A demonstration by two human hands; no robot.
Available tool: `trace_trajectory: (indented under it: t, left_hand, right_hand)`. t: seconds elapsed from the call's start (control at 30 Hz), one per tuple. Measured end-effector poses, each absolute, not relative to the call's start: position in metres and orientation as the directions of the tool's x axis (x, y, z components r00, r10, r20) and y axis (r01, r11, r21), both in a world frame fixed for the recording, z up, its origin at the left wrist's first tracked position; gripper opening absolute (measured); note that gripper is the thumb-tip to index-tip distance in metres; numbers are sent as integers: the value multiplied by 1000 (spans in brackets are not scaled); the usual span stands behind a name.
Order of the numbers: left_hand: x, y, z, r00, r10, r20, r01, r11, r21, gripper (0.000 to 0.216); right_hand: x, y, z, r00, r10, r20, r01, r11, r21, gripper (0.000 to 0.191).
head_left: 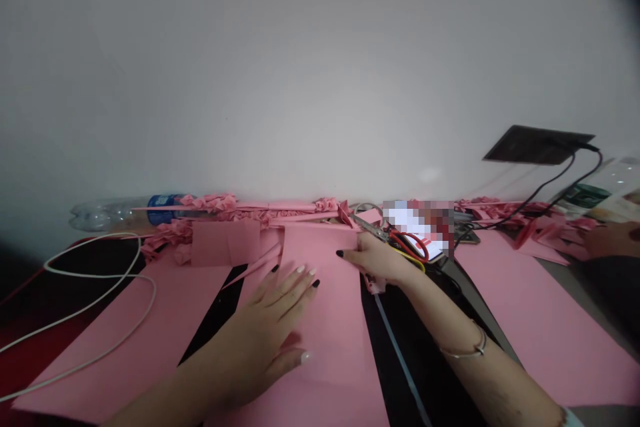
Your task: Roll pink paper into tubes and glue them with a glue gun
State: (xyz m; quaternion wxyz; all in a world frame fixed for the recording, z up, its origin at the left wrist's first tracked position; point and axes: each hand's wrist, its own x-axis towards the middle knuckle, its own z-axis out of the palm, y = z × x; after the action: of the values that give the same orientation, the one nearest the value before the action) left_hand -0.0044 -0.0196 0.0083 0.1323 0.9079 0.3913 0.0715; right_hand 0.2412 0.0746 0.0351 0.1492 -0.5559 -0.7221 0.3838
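Note:
A long pink paper sheet (330, 340) lies in front of me, running away toward the wall. My left hand (280, 313) rests flat on it, palm down with the fingers stretched. At its far right corner is my right hand (376, 259), the thumb over the paper and the other fingers bent round its edge, partly hidden. Scissors with red handles (413, 245) lie just right of that hand. Below it are a small pink object I cannot make out and a narrow pale blue strip (400, 353).
Pink sheets lie at left (135, 320) and right (545, 320). Crumpled pink paper pieces (210, 203), a plastic bottle (110, 213) and a lit phone (417, 230) line the wall. A white cable (143, 273) loops at left. Another person's hand (610, 240) is at far right.

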Motion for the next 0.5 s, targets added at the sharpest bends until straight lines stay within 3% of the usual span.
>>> trace_trajectory:
  t: [0.17,0.5]
  left_hand:
    - [-6,-24,-18,672,736,-85,721,-624,301,72]
    - [-19,-39,9,688,712,-143,705,-609,363,66]
  right_hand:
    - [230,67,34,-331,931,-153,779,178,-601,23]
    - [227,67,33,-389,920,-53,815,316,-486,21]
